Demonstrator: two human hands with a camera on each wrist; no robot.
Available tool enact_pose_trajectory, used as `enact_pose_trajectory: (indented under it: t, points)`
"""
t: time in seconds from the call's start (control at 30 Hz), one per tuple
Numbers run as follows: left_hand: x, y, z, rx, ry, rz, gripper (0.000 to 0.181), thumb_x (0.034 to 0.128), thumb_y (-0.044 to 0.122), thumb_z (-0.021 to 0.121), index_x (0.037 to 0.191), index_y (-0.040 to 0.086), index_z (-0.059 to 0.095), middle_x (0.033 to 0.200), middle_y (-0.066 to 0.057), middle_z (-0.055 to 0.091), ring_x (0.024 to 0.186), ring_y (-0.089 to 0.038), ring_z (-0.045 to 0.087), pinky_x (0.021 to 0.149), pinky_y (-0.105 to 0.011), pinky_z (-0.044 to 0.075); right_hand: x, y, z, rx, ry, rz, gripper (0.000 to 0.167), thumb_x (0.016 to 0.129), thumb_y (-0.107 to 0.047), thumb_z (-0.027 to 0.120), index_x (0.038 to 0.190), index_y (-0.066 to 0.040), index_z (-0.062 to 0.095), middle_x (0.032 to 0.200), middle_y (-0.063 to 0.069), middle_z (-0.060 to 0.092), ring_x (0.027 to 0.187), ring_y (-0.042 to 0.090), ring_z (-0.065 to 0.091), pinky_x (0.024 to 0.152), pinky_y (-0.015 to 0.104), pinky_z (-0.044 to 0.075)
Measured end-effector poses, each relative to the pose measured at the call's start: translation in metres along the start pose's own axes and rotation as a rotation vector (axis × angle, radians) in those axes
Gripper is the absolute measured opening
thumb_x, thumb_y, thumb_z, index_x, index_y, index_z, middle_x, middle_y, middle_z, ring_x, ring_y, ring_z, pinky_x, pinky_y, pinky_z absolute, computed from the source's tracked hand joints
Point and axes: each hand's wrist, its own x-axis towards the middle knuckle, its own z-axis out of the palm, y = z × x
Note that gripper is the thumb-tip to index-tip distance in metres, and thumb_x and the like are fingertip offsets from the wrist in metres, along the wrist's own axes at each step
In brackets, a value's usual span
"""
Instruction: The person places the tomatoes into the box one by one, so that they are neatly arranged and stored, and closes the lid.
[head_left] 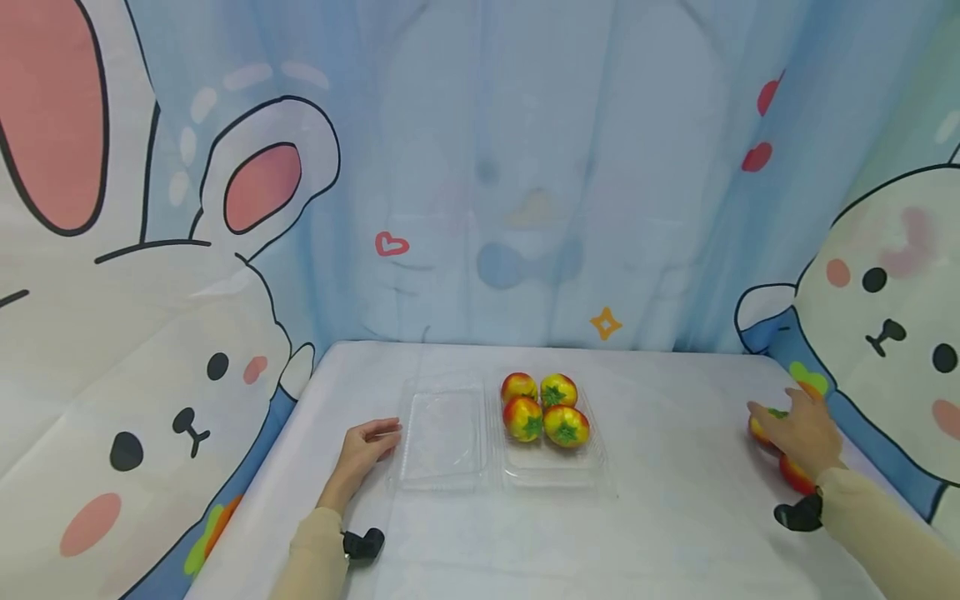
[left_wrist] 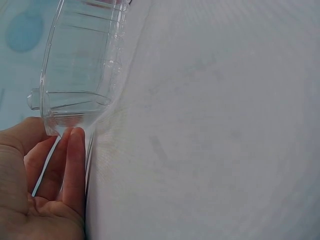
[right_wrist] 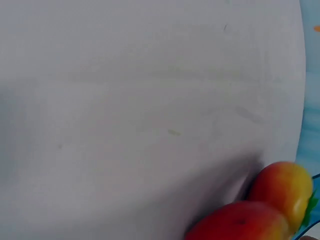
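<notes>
A clear plastic clamshell box (head_left: 555, 477) lies opened flat on the table, its lid (head_left: 442, 433) to the left. Four-cornered and shallow, the box's right half holds several red-and-yellow fruits (head_left: 566, 427) with green leafy tops. At the lid's left edge, my left hand (head_left: 365, 454) pinches the rim between thumb and fingertips (left_wrist: 76, 137). Far to the right, my right hand (head_left: 806, 429) hovers over two more such fruits, one fruit (head_left: 797, 475) below the palm and another fruit (right_wrist: 282, 192) partly covered by the hand. The right fingers are spread and mostly hidden in the right wrist view.
A white cloth covers the table (head_left: 675, 500). Behind it hangs a light blue curtain (head_left: 637, 167) with cartoon rabbits printed at both sides. The two loose fruits lie close to the table's right edge.
</notes>
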Motion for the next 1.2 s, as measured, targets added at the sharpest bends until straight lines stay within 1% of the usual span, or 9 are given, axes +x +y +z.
enact_pose_trajectory:
  t: [0.13,0.23,0.43,0.53,0.73,0.8,0.9,1.0,1.2]
  points:
    - [-0.001,0.000,-0.001,0.007,0.002,-0.001,0.030,0.0889,0.009,0.072,0.118,0.000,0.069,0.115,-0.013,0.068,0.093,-0.015,0.065,0.075,-0.023,0.054,-0.003,0.013,0.002,0.004,-0.083,0.046,0.103,0.093,-0.063,0.050,0.144,0.019,0.015,0.133,0.048,0.024,0.118,0.064,0.028,0.091,0.076,0.033]
    - [-0.002,0.000,0.000,0.002,0.001,-0.005,0.031,0.0889,0.009,0.072,0.118,0.000,0.069,0.115,-0.013,0.068,0.093,-0.014,0.064,0.075,-0.022,0.054,-0.003,0.017,0.002,0.002,-0.124,0.055,0.096,0.095,-0.058,0.049,0.141,0.021,0.019,0.126,0.047,0.030,0.110,0.061,0.033,0.087,0.074,0.038]
    - [-0.002,0.000,0.000,0.015,-0.003,-0.010,0.031,0.0891,0.010,0.072,0.118,0.000,0.069,0.115,-0.012,0.068,0.092,-0.014,0.063,0.076,-0.022,0.054,-0.002,0.017,-0.001,0.006,-0.114,0.102,0.071,0.101,-0.039,0.042,0.137,0.021,0.029,0.127,0.044,0.036,0.107,0.057,0.039,0.087,0.071,0.038]
    - [-0.001,0.000,0.000,0.017,0.000,-0.010,0.030,0.0892,0.009,0.072,0.118,0.000,0.070,0.115,-0.012,0.068,0.092,-0.014,0.064,0.075,-0.023,0.054,-0.002,0.018,-0.001,0.022,-0.108,0.117,0.069,0.103,-0.038,0.041,0.138,0.020,0.029,0.129,0.044,0.036,0.108,0.057,0.038,0.090,0.070,0.037]
    - [-0.001,0.000,0.000,0.017,0.007,-0.013,0.029,0.0896,0.008,0.071,0.118,0.000,0.069,0.116,-0.013,0.068,0.093,-0.014,0.064,0.075,-0.022,0.054,-0.004,0.020,-0.003,0.099,-0.112,0.179,0.096,0.095,-0.058,0.051,0.145,0.017,0.019,0.135,0.045,0.027,0.114,0.061,0.031,0.089,0.071,0.037]
    - [0.000,0.001,0.000,0.020,0.010,-0.013,0.029,0.0897,0.008,0.071,0.118,0.000,0.069,0.116,-0.013,0.068,0.093,-0.014,0.064,0.075,-0.022,0.054,-0.003,0.020,-0.003,0.100,-0.141,0.199,0.108,0.089,-0.067,0.053,0.144,0.018,0.017,0.133,0.046,0.026,0.113,0.060,0.032,0.087,0.070,0.039]
    - [-0.001,0.002,0.000,0.015,0.015,-0.014,0.029,0.0893,0.007,0.071,0.117,0.000,0.070,0.115,-0.012,0.069,0.092,-0.013,0.064,0.074,-0.022,0.054,-0.001,0.021,-0.002,0.090,-0.193,0.196,0.115,0.084,-0.074,0.054,0.141,0.019,0.018,0.127,0.044,0.033,0.107,0.056,0.038,0.081,0.063,0.044]
    - [-0.001,0.002,0.000,0.014,0.013,-0.010,0.029,0.0889,0.006,0.071,0.117,-0.001,0.070,0.114,-0.013,0.069,0.092,-0.014,0.064,0.074,-0.022,0.054,0.001,0.022,0.000,0.078,-0.205,0.169,0.113,0.083,-0.074,0.055,0.137,0.020,0.022,0.121,0.041,0.039,0.101,0.052,0.043,0.077,0.058,0.045]
    - [-0.001,0.002,0.000,0.006,0.011,-0.018,0.029,0.0885,0.007,0.072,0.116,0.000,0.070,0.113,-0.011,0.069,0.089,-0.012,0.065,0.073,-0.022,0.054,0.005,0.013,0.007,0.028,-0.128,0.116,0.107,0.086,-0.071,0.055,0.138,0.018,0.025,0.122,0.042,0.039,0.098,0.053,0.042,0.080,0.062,0.039]
